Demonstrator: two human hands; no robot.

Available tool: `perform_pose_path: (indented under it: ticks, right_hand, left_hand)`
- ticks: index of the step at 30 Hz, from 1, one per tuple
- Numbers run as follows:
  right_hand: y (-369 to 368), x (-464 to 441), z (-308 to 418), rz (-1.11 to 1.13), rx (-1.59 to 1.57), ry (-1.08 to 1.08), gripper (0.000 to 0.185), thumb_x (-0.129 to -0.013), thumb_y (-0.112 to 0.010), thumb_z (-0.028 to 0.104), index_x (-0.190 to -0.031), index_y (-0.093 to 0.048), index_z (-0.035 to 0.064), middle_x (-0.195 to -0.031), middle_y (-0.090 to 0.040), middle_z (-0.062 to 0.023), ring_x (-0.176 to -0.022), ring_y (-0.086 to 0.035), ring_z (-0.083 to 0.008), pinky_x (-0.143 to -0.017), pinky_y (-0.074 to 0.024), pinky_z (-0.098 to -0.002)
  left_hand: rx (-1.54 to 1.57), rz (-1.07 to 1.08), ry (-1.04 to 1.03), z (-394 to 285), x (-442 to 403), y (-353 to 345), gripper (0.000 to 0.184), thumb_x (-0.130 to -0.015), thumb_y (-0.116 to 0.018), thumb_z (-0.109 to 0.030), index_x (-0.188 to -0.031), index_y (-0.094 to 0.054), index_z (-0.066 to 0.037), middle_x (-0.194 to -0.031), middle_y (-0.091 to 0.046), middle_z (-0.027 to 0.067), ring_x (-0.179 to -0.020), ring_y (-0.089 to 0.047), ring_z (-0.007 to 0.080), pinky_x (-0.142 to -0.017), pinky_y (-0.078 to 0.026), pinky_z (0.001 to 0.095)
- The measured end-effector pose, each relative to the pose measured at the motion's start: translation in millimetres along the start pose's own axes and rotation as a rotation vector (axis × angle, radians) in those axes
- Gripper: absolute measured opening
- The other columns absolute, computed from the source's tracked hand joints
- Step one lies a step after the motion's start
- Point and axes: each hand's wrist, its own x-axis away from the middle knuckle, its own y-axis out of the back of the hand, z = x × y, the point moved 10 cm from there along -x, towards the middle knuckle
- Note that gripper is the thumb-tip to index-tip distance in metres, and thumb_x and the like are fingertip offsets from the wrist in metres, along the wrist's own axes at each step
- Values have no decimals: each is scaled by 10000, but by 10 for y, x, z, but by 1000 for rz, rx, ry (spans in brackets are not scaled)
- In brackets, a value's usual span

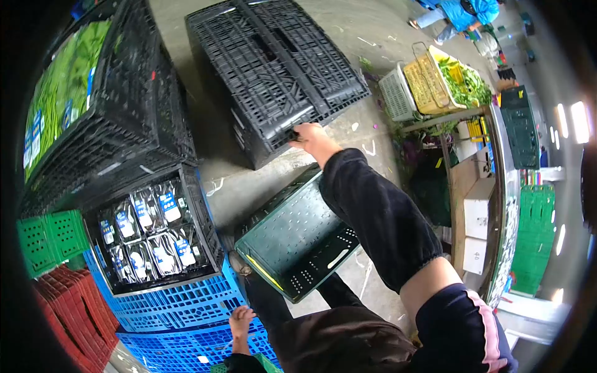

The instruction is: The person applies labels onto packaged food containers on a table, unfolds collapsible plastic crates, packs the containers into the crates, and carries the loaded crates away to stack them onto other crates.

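My right hand point(308, 137) is closed on the near corner of a black plastic crate point(277, 56) whose slatted top is covered by two folded-in panels. The arm, in a dark sleeve, stretches over a dark green crate point(297, 227), which lies tilted in front of my legs with its inside showing. Low in the view, my left hand point(241, 321) has loosely bent fingers with nothing in them. It is beside a blue slatted crate point(177, 311). A black crate point(214, 233) on top of the blue one holds several packs with blue and white labels point(168, 205).
At left, a large black crate point(106, 137) holds leafy green vegetables point(68, 81). Green point(53, 239) and red crates point(74, 311) stand below it. Yellow and white baskets point(423, 84) with greens stand beyond a table point(497, 205) at right. A person in blue point(463, 15) is far off.
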Motion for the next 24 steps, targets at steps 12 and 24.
perform_pose_path:
  ticks: [12,24]
  right_hand:
    - [-139,505,270,186,-101,-43,245,-784,-728,218,-930,-608,62,-957,-600,-86,-838,-597,-219,-759,-513,-402]
    - [707,1556,539,144,-4,196,350,-731,-708,310,-847,-626,-10,-690,-560,-33,-487,-468,-124,-440,-391,-285]
  left_hand:
    - [-140,-72,53,-675,38,-43,277,-791,-678,-68,-1044,-612,25,-844,-677,112,-681,-695,229,-543,-526,275]
    - [10,176,-146,-2544,20,-1658,512,-907,-591,-374,-1260,-499,-15,-1198,-590,175,-1098,-598,281,-889,-492,394]
